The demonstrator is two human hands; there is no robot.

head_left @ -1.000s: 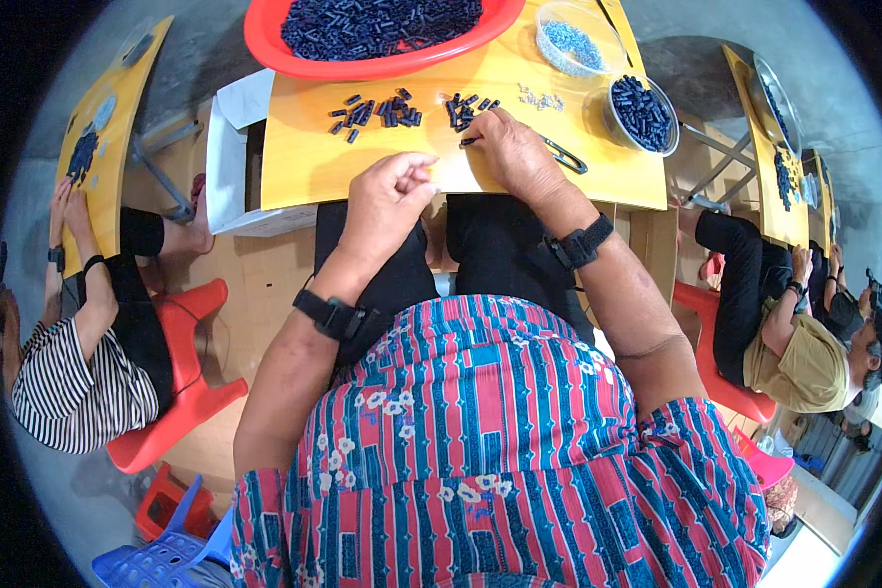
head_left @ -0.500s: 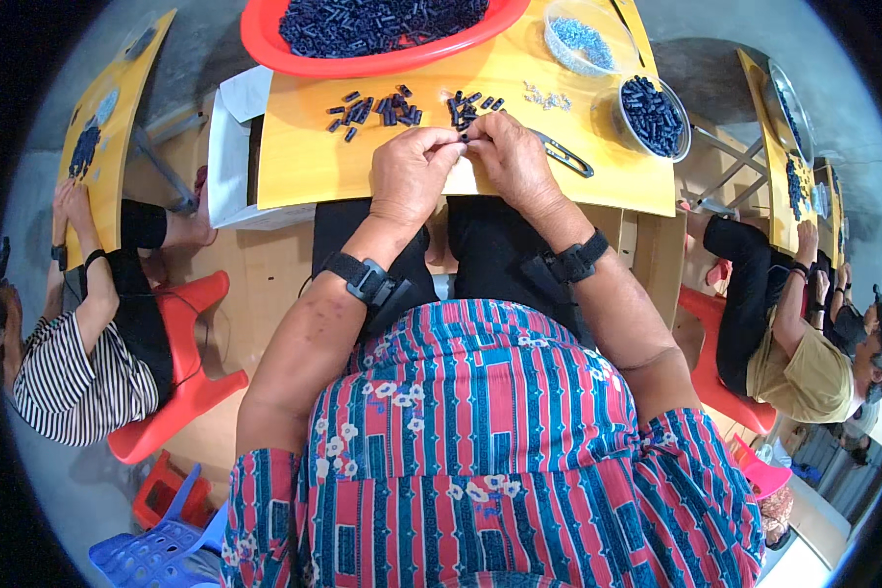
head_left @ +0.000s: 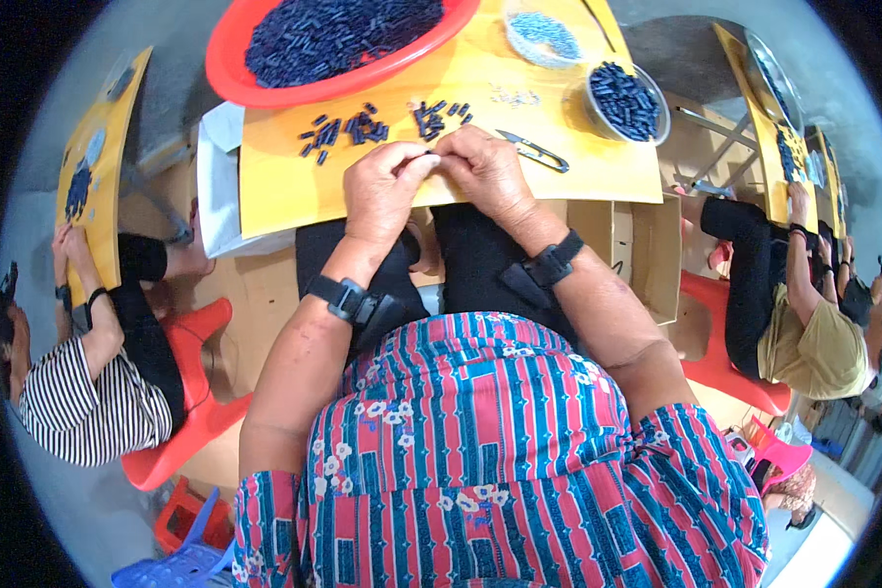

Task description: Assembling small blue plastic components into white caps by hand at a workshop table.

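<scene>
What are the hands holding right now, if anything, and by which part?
A small dark piece, apparently pinched between the meeting fingertips of the left hand and right hand; the fingers hide which part they grip.

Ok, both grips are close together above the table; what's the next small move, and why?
I'd probably ease the left grip slightly back while the right grip steadies the small dark piece: both sets of fingertips meet around it and cover most of it, so its exact seating is hard to check.
</scene>
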